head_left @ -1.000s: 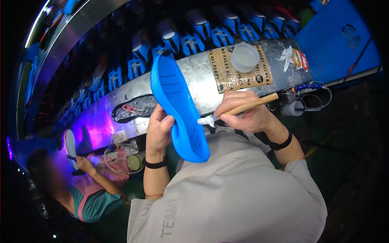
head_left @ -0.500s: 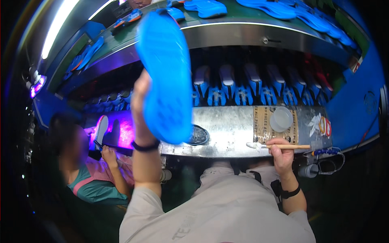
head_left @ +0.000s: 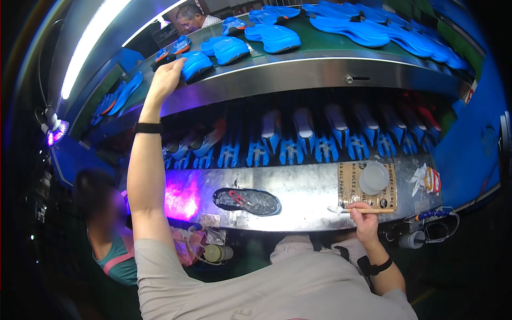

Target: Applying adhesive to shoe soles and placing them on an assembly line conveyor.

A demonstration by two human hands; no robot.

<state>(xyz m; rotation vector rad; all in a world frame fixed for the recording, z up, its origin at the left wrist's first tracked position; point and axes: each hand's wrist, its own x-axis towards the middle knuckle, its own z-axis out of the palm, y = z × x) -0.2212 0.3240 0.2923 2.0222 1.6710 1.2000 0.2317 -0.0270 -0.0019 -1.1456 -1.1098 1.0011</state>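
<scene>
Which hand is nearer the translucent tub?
Right. The right hand is just below the tub in the picture; the left hand is far upper left, at a blue sole.

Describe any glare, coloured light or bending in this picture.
Head view, lighting: the tube lamp is washed out to white; the worktable glows purplish-pink at left, with pale glare mid-length; head view, shape: the metal edge above it bows like an arch; the outer corners fall dark.

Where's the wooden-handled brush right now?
In the head view, right of centre: the brush is in the right hand, at the brown sheet's near edge, below the translucent cup.
</scene>
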